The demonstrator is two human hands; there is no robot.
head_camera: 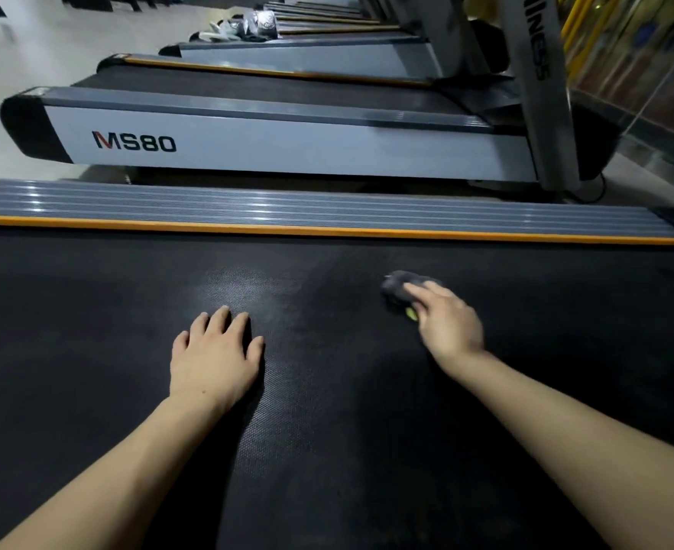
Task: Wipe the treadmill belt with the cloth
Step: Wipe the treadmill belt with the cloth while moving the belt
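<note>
We see the cloth (401, 287), a small dark grey wad, lying on the treadmill belt (327, 391) right of centre, approx. midway between the belt's far edge and our hands' wrists. A bit of yellow-green shows at its near edge, under the palm; can't tell if that's part of the cloth or sth else. Our right hand (444, 317) lies on top of it, fingers straight and pressing down on the wad, not curled round it. The hand is a little blurred, so finer detail of the fingertips isn't readable.

Our left hand (214, 351) is flat on the belt, well apart from the cloth, fingers spread slightly & holding nothing. Just beyond its fingertips the black textured belt has a paler, dull patch (244, 287); a fainter pale band runs from there toward us between the two forearms.

Along the belt's far edge runs an orange strip (327, 231), then a grey ribbed side rail (327, 210) touching it. Beyond that, a second treadmill (272, 144) stands parallel, white side panel marked "MS80", w/ a grey upright (538, 93) at its right end. More treadmills line up behind it. A pair of shoes (244, 27) or similar items sits far back on one of them, too small to tell exactly. Pale floor (29, 53) at upper left.
</note>
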